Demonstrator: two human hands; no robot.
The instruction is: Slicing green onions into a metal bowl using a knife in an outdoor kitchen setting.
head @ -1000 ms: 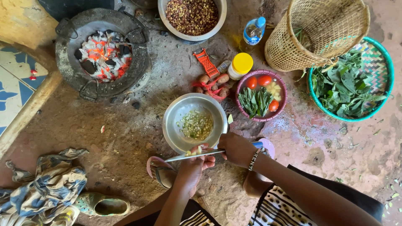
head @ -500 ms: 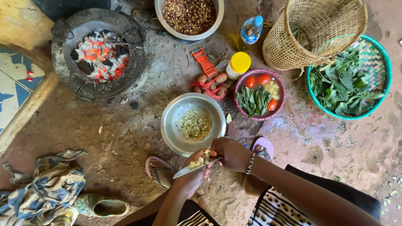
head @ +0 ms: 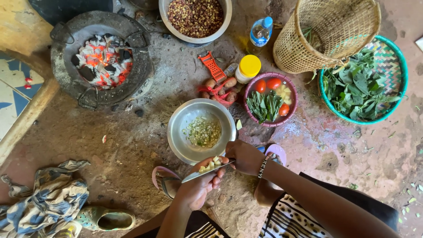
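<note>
1. The left hand [head: 198, 183] is cupped palm-up, fingers curled round a small heap of pale chopped vegetable pieces [head: 210, 164] — they rest on its fingertips, just past the near rim of the steel bowl [head: 180, 128]
2. The right hand [head: 244, 155] is closed tight on the handle of a knife [head: 206, 171]; the blade's long axis runs from that hand down and to the left, lying across the left hand's fingers and touching the pieces
3. The bowl lies straight ahead of both hands, away from the body; the left hand, with the pieces, is the nearer to its rim. More chopped green-and-pale bits [head: 202, 131] already sit in its middle
4. Counts — one knife, one steel bowl, one charcoal stove [head: 66, 57] with glowing coals, well apart to the left
5. One pink bowl [head: 292, 113] holding three tomatoes, green leaves and pale chunks; one bowl of beans [head: 195, 15]; one woven basket [head: 326, 31]; one green tray of leaves [head: 361, 83]
6. One yellow-lidded jar [head: 247, 68], one blue-capped bottle [head: 261, 31], one orange peeler [head: 212, 66]
</note>
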